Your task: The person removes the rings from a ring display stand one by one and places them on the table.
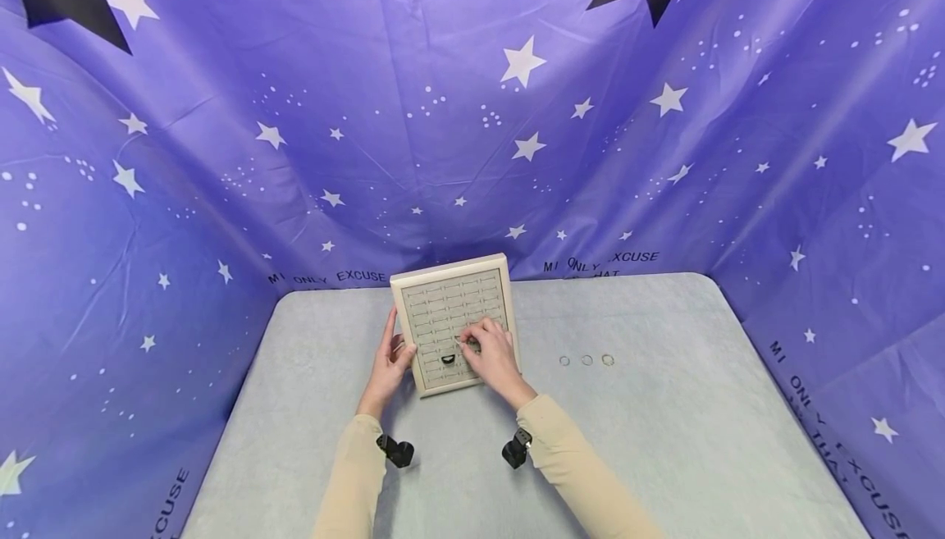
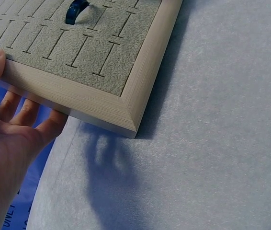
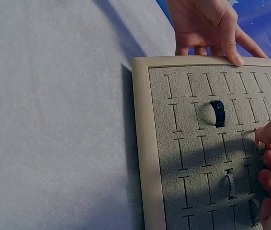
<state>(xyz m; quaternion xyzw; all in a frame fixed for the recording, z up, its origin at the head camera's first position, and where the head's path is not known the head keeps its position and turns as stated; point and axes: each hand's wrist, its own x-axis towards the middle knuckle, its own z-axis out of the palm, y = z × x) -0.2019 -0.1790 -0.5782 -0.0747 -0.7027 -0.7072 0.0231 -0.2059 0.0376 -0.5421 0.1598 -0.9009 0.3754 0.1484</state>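
A ring display board (image 1: pixel 450 289) with a pale wooden frame and rows of slits in a grey-green pad is tilted up over the table. My left hand (image 1: pixel 387 370) grips its left edge, thumb on the frame, the other fingers (image 2: pixel 26 111) behind. Over the pad, my right hand (image 1: pixel 493 357) pinches a small ring (image 3: pixel 261 144) at a slit, mostly hidden by the fingertips. A wide dark ring (image 3: pixel 219 113) stands in a slit nearby. A thin silver ring (image 3: pixel 231 185) and another grey ring (image 3: pixel 255 209) sit in slits beside the right hand.
Three loose rings, a left one (image 1: pixel 564 360), a middle one (image 1: pixel 586 360) and a right one (image 1: pixel 608 360), lie in a row right of the board on the grey tablecloth (image 1: pixel 664 440). A purple star-patterned curtain (image 1: pixel 458 112) encloses the table's back and sides.
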